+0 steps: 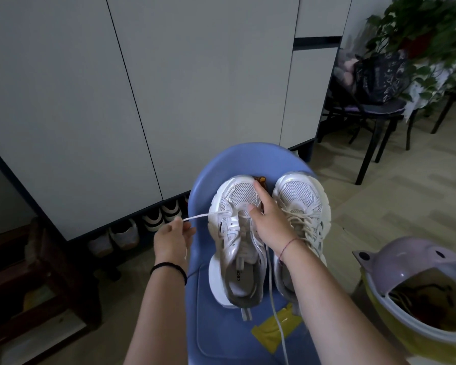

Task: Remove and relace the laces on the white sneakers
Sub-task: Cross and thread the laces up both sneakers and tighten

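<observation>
Two white sneakers stand side by side on a blue plastic stool, toes pointing away from me. The left sneaker has almost no lacing; a white lace runs out of its lowest eyelets to the left. My left hand pinches that lace, pulled taut, beside the shoe. The lace's other end trails down over the stool toward me. My right hand rests on the left sneaker's right side, thumb on the tongue area, fingers stretched toward the toe. The right sneaker is still fully laced.
A yellow bin with a lilac swing lid stands at the right. Grey cabinet doors fill the back, with shoes stored beneath. A dark wooden stool is at the left; a black chair with a bag and plants is at the far right.
</observation>
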A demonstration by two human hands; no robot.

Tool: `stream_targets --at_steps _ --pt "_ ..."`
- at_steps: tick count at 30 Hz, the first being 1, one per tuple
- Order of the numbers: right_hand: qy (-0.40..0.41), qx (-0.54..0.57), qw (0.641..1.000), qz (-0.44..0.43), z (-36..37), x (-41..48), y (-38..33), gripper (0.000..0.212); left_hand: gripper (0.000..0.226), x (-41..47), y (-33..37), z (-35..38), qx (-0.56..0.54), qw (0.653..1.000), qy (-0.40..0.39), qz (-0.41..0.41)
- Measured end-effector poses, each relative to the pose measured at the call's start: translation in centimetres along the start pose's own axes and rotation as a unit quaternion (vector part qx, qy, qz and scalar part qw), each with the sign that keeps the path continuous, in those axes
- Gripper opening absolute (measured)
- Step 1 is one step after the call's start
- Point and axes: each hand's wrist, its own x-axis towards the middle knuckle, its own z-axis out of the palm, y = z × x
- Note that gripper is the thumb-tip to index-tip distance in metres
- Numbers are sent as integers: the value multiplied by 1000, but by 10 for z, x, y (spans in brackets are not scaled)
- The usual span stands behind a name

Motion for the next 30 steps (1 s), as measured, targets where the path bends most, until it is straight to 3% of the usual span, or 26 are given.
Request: stream_targets --at_steps 3,7,14,25,30 --pt "10 39 999 11 0 0 0 55 21 -6 4 7 113 987 -53 98" --pt "27 86 996 24 -1 3 1 54 16 -19 4 19 213 957 -144 137" --pt "22 88 995 30 0 4 3 51 22 -23 -3 28 314 921 -124 196" --pt "21 85 995 46 -1 4 0 48 16 -13 -1 17 153 974 -143 85" --pt "12 75 995 71 3 5 4 51 25 -18 7 7 251 947 -183 79"
